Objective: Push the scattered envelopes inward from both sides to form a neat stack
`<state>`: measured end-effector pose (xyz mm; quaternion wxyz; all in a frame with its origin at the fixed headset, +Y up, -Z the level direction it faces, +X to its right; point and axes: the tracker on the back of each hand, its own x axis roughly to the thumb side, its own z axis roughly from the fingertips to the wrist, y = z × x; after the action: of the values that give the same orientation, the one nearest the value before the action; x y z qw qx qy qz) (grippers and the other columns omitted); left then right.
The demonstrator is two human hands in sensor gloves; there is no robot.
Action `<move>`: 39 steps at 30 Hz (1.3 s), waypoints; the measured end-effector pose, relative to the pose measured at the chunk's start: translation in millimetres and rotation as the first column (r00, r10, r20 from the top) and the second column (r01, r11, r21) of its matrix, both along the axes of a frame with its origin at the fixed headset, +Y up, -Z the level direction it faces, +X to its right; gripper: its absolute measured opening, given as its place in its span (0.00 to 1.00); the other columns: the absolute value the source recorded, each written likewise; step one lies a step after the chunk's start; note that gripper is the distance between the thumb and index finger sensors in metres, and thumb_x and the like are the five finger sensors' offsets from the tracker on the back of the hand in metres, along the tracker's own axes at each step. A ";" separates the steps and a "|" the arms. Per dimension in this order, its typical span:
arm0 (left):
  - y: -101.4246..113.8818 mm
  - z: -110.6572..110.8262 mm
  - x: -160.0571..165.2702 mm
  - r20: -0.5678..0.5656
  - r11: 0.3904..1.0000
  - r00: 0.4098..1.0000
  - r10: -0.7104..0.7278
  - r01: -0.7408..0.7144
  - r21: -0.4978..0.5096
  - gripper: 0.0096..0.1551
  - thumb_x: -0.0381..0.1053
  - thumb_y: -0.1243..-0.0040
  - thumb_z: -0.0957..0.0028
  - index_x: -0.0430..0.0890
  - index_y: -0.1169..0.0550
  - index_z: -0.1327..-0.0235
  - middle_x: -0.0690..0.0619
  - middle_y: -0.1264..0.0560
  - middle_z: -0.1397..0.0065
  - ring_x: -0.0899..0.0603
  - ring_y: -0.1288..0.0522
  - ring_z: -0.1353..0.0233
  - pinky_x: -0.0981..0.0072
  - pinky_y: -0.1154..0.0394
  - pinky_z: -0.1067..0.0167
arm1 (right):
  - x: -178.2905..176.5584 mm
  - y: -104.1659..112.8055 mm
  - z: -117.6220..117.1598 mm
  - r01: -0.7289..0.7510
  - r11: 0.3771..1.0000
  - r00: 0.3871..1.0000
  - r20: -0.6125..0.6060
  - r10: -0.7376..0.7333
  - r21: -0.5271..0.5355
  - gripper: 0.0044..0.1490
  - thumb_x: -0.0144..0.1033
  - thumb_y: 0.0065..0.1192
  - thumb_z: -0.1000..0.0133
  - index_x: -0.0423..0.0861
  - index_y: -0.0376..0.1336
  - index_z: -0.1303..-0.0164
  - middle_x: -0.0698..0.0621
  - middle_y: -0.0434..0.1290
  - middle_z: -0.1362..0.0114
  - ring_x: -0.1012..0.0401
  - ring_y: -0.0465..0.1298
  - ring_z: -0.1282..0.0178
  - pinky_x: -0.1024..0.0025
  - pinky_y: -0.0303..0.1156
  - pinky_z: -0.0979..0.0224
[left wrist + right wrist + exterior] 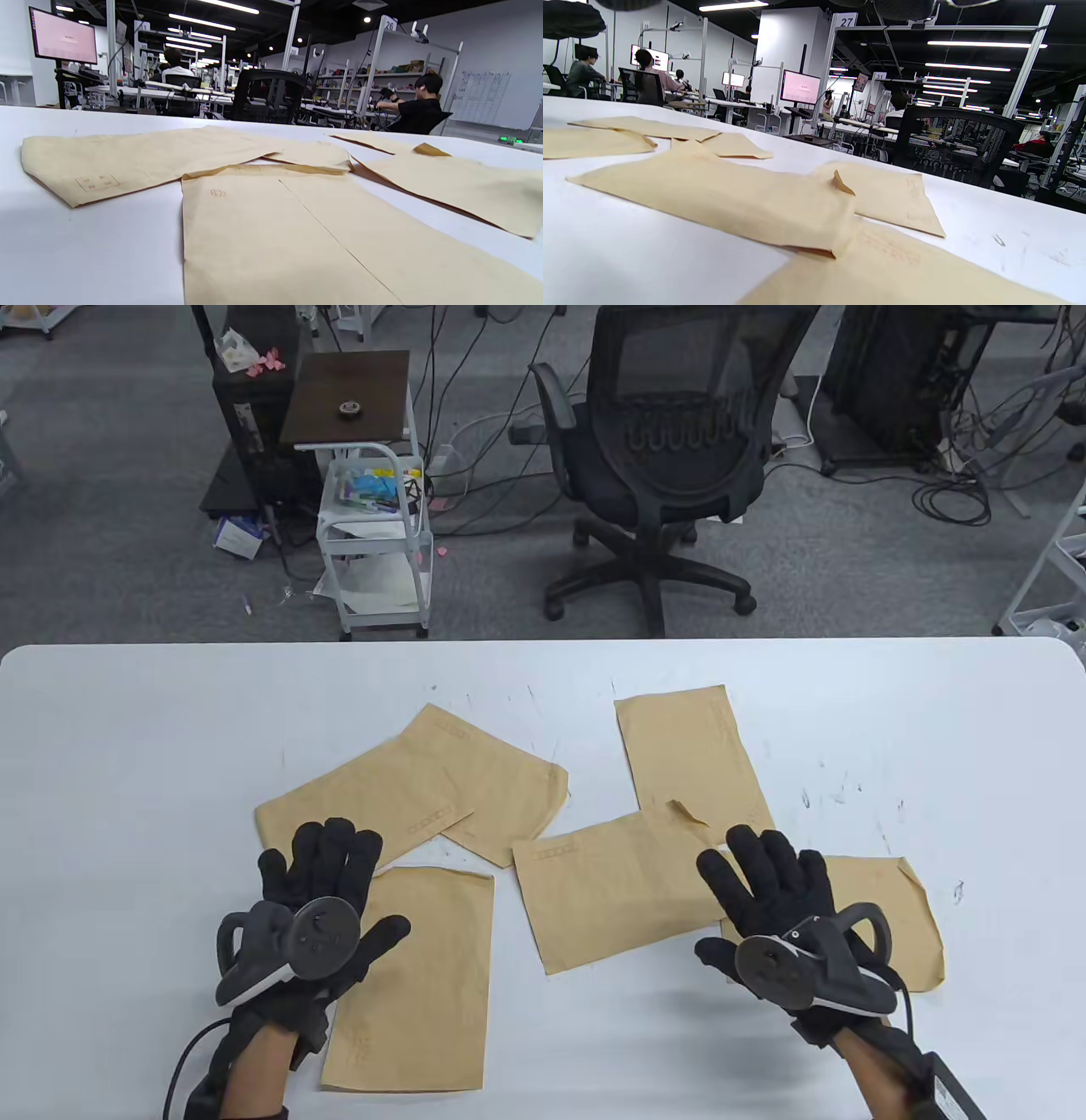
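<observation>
On a white table (127, 746), six tan kraft-paper envelopes (611, 891) spread loosely across the middle, none squared into a stack yet. Barely begun, by the look of it: only partial overlaps, edges pointing every way, gaps of bare tabletop between the left and right groups. Left to do, most likely: sweeping both groups toward the centre and aligning the edges.

At the left, two overlapping envelopes lying slantwise, plus one upright envelope (416, 976) nearer the front edge. At the right, one upright envelope (687, 755), one wide envelope across the middle with a torn, curled corner (687, 813), and one partly hidden envelope (899, 916).

Left hand (327, 891) in a black sensor glove, fingers spread flat, resting over the left envelopes. Right hand (768, 891) likewise flat and spread, resting on the right-side envelopes. Gripping nothing, either hand.

Thin, matte, slightly creased paper; flat rectangles with soft, worn corners, printed address boxes faintly visible. Smooth table surface, scuffed with dark marks.
</observation>
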<state>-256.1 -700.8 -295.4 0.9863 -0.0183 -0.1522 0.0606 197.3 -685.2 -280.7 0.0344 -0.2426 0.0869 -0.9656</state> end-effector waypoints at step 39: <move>-21.3 -52.5 -21.5 -0.128 0.894 0.992 -0.016 -0.043 -0.446 0.59 0.74 0.56 0.50 0.52 0.70 0.23 0.41 0.76 0.18 0.28 0.73 0.18 0.21 0.67 0.28 | 37.0 -2.4 -53.8 0.007 0.965 0.976 0.213 0.051 -0.263 0.55 0.58 0.48 0.46 0.42 0.38 0.15 0.29 0.38 0.12 0.26 0.47 0.19 0.24 0.48 0.24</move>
<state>-277.7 -722.2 -347.9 0.9628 -0.2400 -0.0706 0.1019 234.3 -687.7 -334.5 0.0223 -0.1384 -0.0487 -0.9889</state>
